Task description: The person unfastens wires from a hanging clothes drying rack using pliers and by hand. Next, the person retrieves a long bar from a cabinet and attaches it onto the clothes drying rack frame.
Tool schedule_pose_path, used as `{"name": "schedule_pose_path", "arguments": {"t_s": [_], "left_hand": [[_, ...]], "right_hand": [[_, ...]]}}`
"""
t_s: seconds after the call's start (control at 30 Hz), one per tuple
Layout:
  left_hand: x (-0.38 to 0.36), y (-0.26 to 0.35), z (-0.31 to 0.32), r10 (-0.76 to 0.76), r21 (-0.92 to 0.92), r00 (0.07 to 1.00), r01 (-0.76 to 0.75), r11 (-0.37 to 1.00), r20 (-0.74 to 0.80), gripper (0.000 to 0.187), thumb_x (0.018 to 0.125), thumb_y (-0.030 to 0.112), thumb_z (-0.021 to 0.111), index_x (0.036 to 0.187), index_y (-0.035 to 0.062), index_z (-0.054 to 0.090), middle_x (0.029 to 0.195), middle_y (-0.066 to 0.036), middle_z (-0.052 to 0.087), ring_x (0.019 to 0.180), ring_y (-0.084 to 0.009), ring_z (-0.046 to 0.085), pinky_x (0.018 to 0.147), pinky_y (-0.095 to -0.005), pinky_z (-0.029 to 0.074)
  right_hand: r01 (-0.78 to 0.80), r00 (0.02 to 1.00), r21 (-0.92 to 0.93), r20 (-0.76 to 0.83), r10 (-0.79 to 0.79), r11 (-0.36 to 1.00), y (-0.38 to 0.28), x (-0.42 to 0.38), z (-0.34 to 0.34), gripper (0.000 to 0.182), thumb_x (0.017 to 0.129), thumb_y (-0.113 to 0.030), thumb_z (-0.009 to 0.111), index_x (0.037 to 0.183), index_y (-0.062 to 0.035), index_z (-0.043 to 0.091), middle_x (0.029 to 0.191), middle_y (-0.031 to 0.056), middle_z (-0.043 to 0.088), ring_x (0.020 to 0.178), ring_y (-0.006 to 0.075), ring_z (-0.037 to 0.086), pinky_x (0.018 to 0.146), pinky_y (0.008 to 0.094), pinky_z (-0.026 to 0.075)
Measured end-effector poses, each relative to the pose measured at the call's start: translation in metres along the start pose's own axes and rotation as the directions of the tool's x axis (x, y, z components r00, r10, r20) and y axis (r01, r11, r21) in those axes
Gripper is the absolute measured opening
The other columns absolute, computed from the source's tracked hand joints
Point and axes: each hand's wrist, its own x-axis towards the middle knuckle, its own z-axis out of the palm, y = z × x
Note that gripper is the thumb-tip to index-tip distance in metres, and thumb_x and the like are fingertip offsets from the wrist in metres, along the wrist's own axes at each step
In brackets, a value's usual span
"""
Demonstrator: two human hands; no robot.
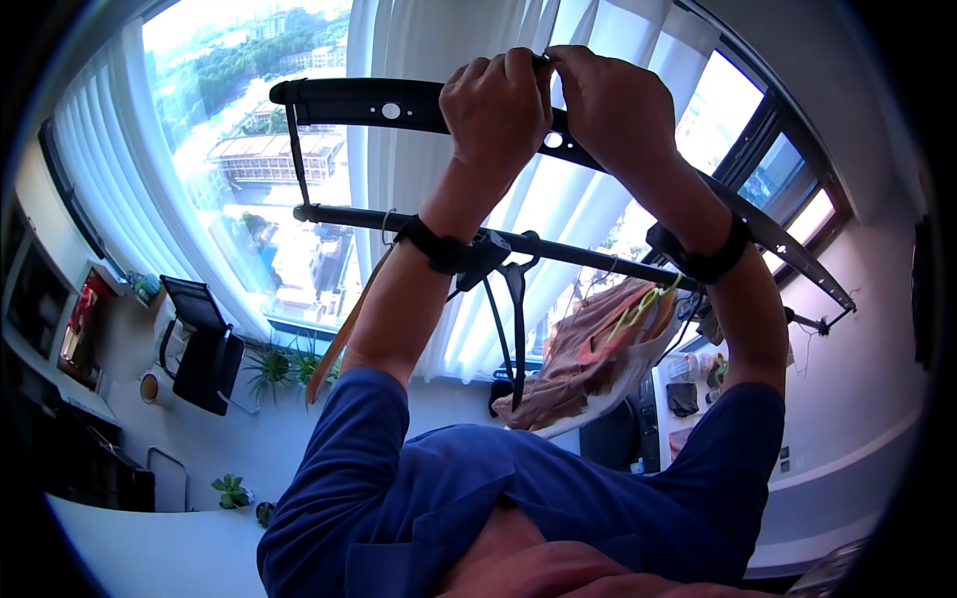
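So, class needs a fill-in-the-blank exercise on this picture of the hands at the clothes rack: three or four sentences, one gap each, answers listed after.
1. Both hands, the left hand and the right hand, grip the top ____ bar of the rack.
2. Each wrist wears a black ____.
3. The sleeves on both arms are ____ in colour.
4. An empty black hanger hangs from the ____ rail, beside some clothes.

Missing words: black; band; blue; lower

A black garment rack (399, 105) spans the view, its lower rail (419, 227) carrying empty black hangers (516, 299). Further along the rail, brownish clothes (588, 364) hang bunched together.
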Motion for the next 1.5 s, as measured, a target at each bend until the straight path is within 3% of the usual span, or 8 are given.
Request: {"name": "schedule_pose_path", "arguments": {"t_s": [0.13,0.47,0.73,1.1,1.17,1.3,1.43,1.5], "left_hand": [[-0.001,0.001,-0.002,-0.011,-0.036,1.0,0.011,0.999,-0.019,0.019,0.086,0.023,0.072,0.079,0.0092,0.061,0.064,-0.005,0.068,0.052,-0.0171,0.065,0.047,-0.0253,0.048],[0.002,0.0,-0.011,-0.04,-0.07,0.997,0.044,0.997,0.06,0.017,0.086,0.023,0.071,0.081,0.0092,0.062,0.067,-0.005,0.068,0.056,-0.0182,0.066,0.048,-0.0262,0.048],[0.001,-0.004,-0.01,0.001,-0.138,0.999,0.006,0.99,0.052,0.016,0.088,0.023,0.066,0.083,0.009,0.063,0.069,-0.006,0.069,0.059,-0.0199,0.068,0.05,-0.028,0.051],[0.012,0.002,-0.021,-0.111,-0.268,0.989,0.133,0.954,0.096,0.011,0.085,0.016,0.064,0.079,0.0062,0.064,0.065,-0.007,0.066,0.054,-0.0186,0.065,0.05,-0.0282,0.049],[0.017,-0.005,-0.028,-0.067,-0.365,0.969,0.154,0.918,0.238,0.009,0.085,0.015,0.062,0.086,0.0063,0.066,0.067,-0.007,0.068,0.057,-0.0198,0.068,0.054,-0.0292,0.051],[0.038,-0.021,-0.04,0.158,-0.305,0.894,-0.026,0.952,0.419,0.008,0.087,0.017,0.069,0.092,0.0101,0.068,0.072,-0.004,0.071,0.059,-0.0158,0.069,0.056,-0.0274,0.053],[0.05,-0.036,-0.043,0.479,-0.252,0.828,-0.417,0.873,0.292,0.012,0.083,0.015,0.074,0.092,0.0103,0.067,0.072,-0.004,0.07,0.06,-0.0165,0.068,0.056,-0.0249,0.053],[0.055,-0.044,-0.042,0.554,-0.262,0.779,-0.492,0.831,0.293,0.014,0.082,0.016,0.075,0.092,0.0103,0.067,0.074,-0.004,0.069,0.062,-0.0166,0.068,0.057,-0.025,0.053]], "right_hand": [[0.102,0.994,-0.187,-0.005,-0.105,0.977,0.003,-0.003,0.003,0.029,0.084,-0.02,0.073,0.107,-0.0038,0.067,0.078,0.0111,0.072,0.066,0.0212,0.072,0.058,0.0282,0.057],[0.216,0.976,-0.255,0.062,-0.206,0.943,0.009,0.005,-0.003,0.024,0.081,-0.02,0.075,0.098,-0.0048,0.066,0.072,0.009,0.07,0.065,0.0193,0.071,0.056,0.0258,0.056],[0.41,0.911,-0.17,0.034,-0.41,0.896,0.028,0.017,0.001,0.019,0.087,-0.022,0.07,0.094,-0.0047,0.067,0.07,0.0073,0.07,0.062,0.0197,0.07,0.057,0.0272,0.056],[0.277,0.957,0.116,0.059,-0.285,0.954,0.038,0.017,0.011,0.019,0.094,-0.022,0.055,0.095,-0.0062,0.064,0.066,0.0062,0.066,0.054,0.0167,0.064,0.052,0.0287,0.051],[0.239,0.966,0.139,0.065,-0.25,0.961,0.04,0.013,0.011,0.018,0.094,-0.022,0.055,0.095,-0.0062,0.063,0.066,0.0061,0.065,0.054,0.0166,0.064,0.052,0.0291,0.05],[0.185,0.971,0.186,0.117,-0.208,0.965,0.041,0.009,0.01,0.018,0.095,-0.022,0.054,0.097,-0.0057,0.063,0.066,0.0069,0.065,0.054,0.0174,0.063,0.054,0.0284,0.05],[0.184,0.974,0.27,0.08,-0.213,0.945,0.038,0.007,0.014,0.02,0.097,-0.022,0.053,0.101,-0.0052,0.062,0.068,0.0084,0.065,0.055,0.0186,0.063,0.055,0.0288,0.05],[0.138,0.979,0.299,0.104,-0.176,0.944,0.033,0.007,0.014,0.02,0.098,-0.022,0.052,0.102,-0.0049,0.062,0.069,0.0089,0.066,0.056,0.019,0.064,0.057,0.0294,0.05]]}}
